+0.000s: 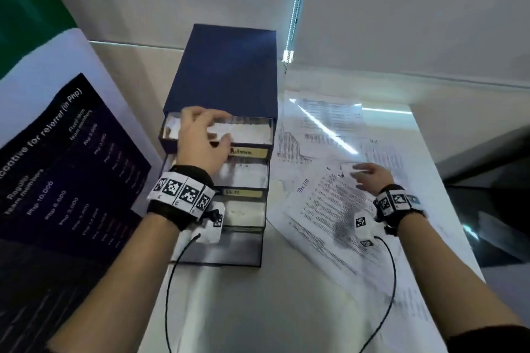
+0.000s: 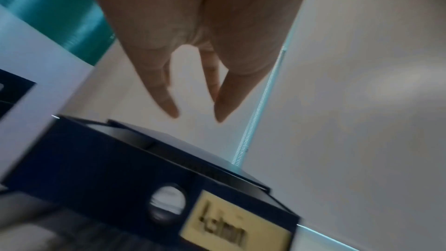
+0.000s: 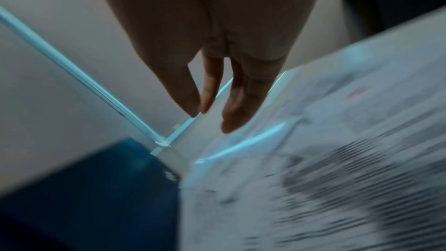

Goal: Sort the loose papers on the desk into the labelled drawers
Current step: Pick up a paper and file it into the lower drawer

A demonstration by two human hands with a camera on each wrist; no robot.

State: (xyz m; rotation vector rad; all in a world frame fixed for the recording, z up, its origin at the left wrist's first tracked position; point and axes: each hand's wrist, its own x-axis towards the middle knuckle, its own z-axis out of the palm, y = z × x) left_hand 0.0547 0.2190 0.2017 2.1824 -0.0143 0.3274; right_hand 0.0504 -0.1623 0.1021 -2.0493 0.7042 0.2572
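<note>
A navy drawer unit [image 1: 226, 71] stands on the white desk [image 1: 252, 309], its several drawers pulled out in steps. The top drawer [image 1: 252, 132] holds white sheets; its front bears a yellow label [image 1: 246, 152] [image 2: 235, 222] reading "Admin". My left hand [image 1: 213, 126] [image 2: 196, 115] hovers over this drawer, fingers relaxed, holding nothing. Loose printed papers [image 1: 324, 209] [image 3: 337, 178] lie spread to the right of the unit. Over the upper edge of a text sheet hangs my right hand [image 1: 362, 176] [image 3: 212, 121], fingers straight and empty; contact with the paper is unclear.
A dark poster [image 1: 66, 166] leans at the left beside the unit. A blind's bead chain [image 1: 295, 8] hangs behind the unit. The desk's right edge [image 1: 447, 209] drops off to a dark area. Thin black cables trail from both wrists.
</note>
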